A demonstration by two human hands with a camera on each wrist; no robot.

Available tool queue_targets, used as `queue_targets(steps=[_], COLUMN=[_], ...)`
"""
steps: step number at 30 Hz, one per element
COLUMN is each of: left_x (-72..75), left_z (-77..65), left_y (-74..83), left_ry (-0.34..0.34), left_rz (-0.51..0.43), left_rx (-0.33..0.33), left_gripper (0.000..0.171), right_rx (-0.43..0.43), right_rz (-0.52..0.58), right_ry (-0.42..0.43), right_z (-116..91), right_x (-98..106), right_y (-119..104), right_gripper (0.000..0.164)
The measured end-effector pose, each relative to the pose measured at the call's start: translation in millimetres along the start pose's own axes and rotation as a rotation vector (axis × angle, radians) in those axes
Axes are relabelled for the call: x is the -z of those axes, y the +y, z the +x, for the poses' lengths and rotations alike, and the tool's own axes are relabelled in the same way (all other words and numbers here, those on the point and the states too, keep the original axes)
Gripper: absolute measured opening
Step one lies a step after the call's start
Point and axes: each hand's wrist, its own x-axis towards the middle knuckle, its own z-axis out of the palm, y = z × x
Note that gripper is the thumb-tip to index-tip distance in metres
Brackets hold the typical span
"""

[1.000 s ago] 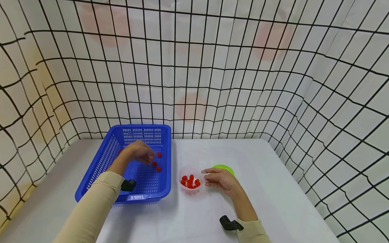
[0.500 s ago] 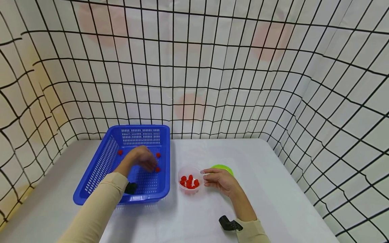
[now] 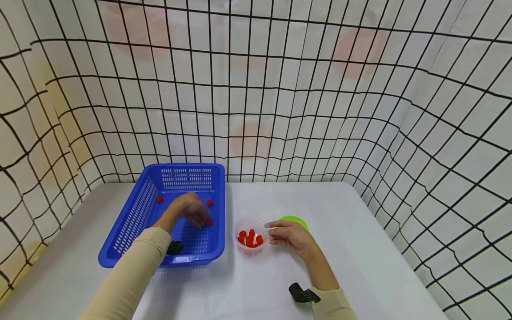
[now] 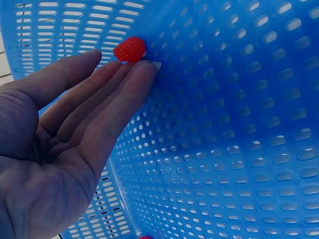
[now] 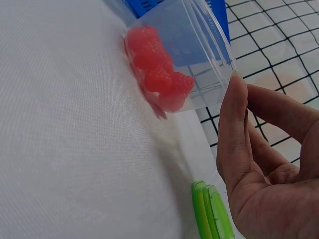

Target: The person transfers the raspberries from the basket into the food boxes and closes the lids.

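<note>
My left hand (image 3: 194, 210) reaches down inside the blue basket (image 3: 221, 178). Its fingers extend toward a raspberry (image 4: 130, 49), which lies right at the fingertips in the left wrist view, the thumb held apart from it. Another raspberry (image 3: 209, 203) lies farther back in the basket, and one raspberry (image 3: 160, 199) by its left side. My right hand (image 3: 291, 238) pinches the rim of a clear plastic tub (image 3: 250, 223) with thumb and finger. Several raspberries (image 5: 154, 59) are heaped inside the tub.
A bright green lid (image 3: 295, 220) lies on the white table (image 3: 328, 200) behind my right hand. White walls with black netting (image 3: 256, 102) enclose the back and sides. The basket stands left of the tub.
My left hand has moved slightly right and down inside the basket, covering the spot where one raspberry showed earlier. The raspberry by the left side is now in full view. My right hand stays put.
</note>
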Motion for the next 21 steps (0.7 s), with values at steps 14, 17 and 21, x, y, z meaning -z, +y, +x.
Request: queue_targets(steps=[14,17,21], left_x=[-7.3,-8.5,-8.7], left_z=[-2.2,-1.2,-0.8], left_y=[1.7,1.7,0.5], left_ry=[0.02,0.022,0.017], left_rz=[0.045,0.054,0.06], left_rx=[0.022,0.029,0.017], left_gripper=[0.013,0.013,0.014], right_rx=[-0.003,-0.001,0.002], right_rz=[-0.004,-0.004,-0.004], right_ry=[0.011,0.012,0.007], right_z=[0.4,0.6,0.4], right_x=[-0.2,-0.5,-0.8], right_y=[0.6,0.9,0.7], right_gripper=[0.037,0.037,0.037])
